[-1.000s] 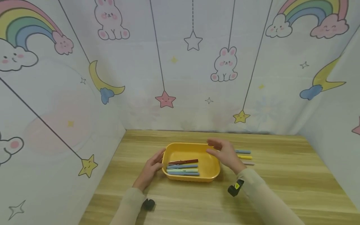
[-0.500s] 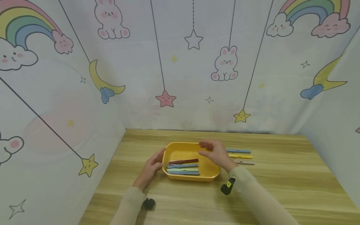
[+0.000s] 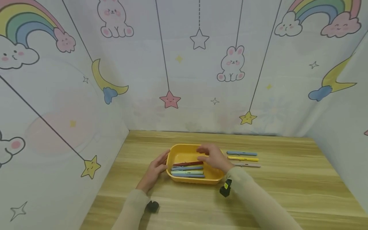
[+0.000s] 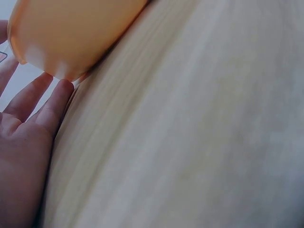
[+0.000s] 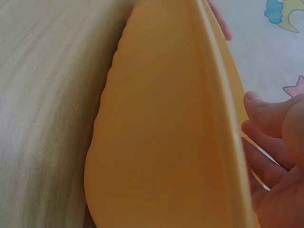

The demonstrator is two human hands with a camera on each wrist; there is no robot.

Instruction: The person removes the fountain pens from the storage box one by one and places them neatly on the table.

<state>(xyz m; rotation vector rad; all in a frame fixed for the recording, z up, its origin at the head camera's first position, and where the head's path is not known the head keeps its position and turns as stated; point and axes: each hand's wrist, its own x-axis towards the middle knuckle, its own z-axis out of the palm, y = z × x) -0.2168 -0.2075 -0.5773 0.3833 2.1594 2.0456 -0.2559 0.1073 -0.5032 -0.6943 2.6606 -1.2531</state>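
A yellow plastic basket (image 3: 195, 181) stands on the table, with several clipped pens lying side by side in its left half. Among them are a dark red pen (image 3: 188, 164), a pale green pen (image 3: 187, 172) and a blue pen (image 3: 189, 176). My left hand (image 3: 153, 171) touches the basket's left end from outside; in the left wrist view its fingertips (image 4: 64, 88) meet the wall with straight fingers. Over the basket's right part hovers my right hand (image 3: 214, 157), thumb and fingers apart, nothing between them. In the right wrist view the basket wall (image 5: 156, 118) hides part of that hand.
To the right of the basket lie a blue pen (image 3: 242, 153), a yellow pen (image 3: 243, 158) and a pale pinkish pen (image 3: 248, 165) in a row. The wooden table (image 3: 187, 204) is bordered by printed cloth walls (image 3: 198, 115) at the back and sides.
My right hand has moved left, from the basket's right rim to over its inside, uncovering more of the pens on the table. The left hand stays at the basket's left end.
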